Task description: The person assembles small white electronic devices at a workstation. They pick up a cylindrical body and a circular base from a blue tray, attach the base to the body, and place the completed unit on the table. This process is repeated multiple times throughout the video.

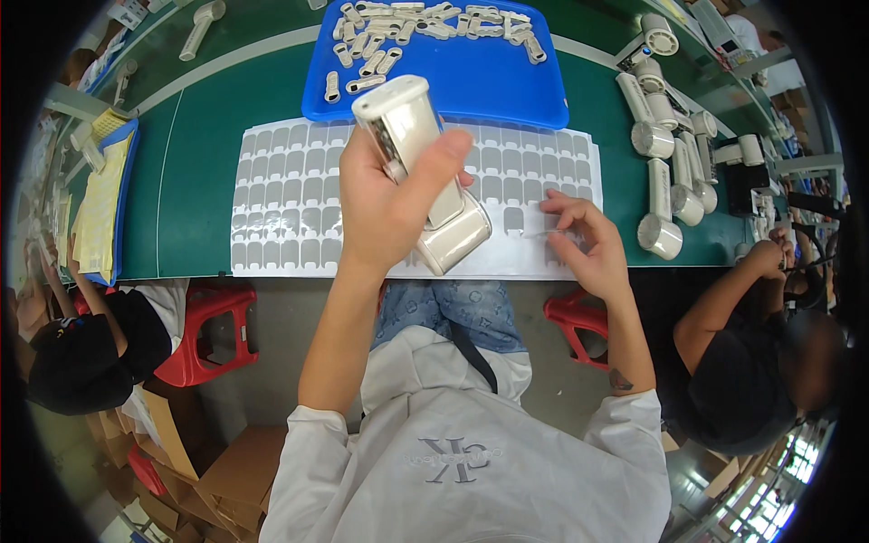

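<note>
My left hand (385, 199) is raised over the table, closed around a cream-white appliance (453, 233) shaped like a hair dryer. Its handle tilts up and away from me, and the thumb lies across its side. Below it lies a white sheet of grey stickers (285, 222), set in rows. Over the sheet's right part, where several stickers are gone, is my right hand (588, 249). Its thumb and a finger pinch a thin, pale sticker (536, 234), which is hard to make out.
A blue tray (434, 101) of small cream parts (371, 41) stands beyond the sheet. Several similar appliances (659, 235) lie at the right. A blue folder with yellow paper (104, 195) is at the left. People (742, 380) sit on both sides.
</note>
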